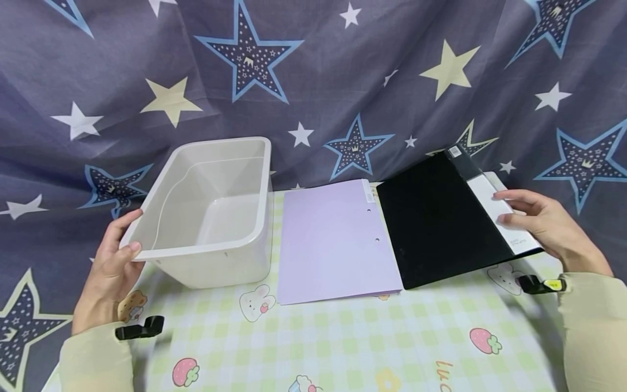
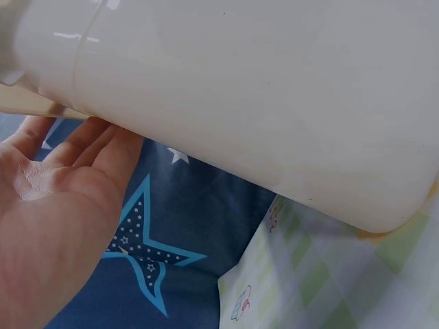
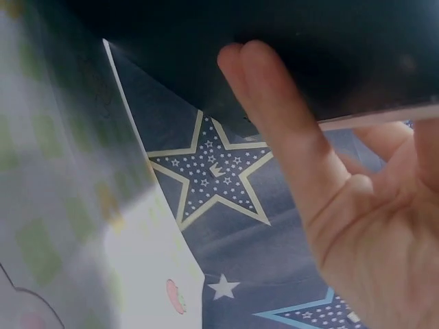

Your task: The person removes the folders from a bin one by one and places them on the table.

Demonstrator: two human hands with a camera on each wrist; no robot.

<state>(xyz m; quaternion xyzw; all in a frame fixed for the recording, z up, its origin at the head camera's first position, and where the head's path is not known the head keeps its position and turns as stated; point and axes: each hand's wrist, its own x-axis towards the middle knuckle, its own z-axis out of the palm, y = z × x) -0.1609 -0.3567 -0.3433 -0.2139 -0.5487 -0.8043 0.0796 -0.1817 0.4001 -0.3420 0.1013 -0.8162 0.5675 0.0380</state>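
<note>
My left hand [image 1: 110,269] grips the near left corner of the rim of a white plastic bin [image 1: 215,269], thumb on the rim; in the left wrist view its fingers [image 2: 113,154] reach under the rim beside the outer wall. No contents show in the bin. My right hand [image 1: 555,231] holds a black file folder [image 1: 436,218] by its right side, fingers over the white label strip [image 1: 504,218]. In the right wrist view, two fingers [image 3: 264,72] lie against its dark underside, so that side is lifted off the table. A lavender folder [image 1: 335,245] lies flat between bin and black folder.
A green-and-white checked tablecloth [image 1: 313,343] with cartoon prints covers the table. Behind it hangs a dark blue curtain [image 1: 313,98] with stars, close to the bin and both folders. Each wrist wears a black band [image 1: 139,328].
</note>
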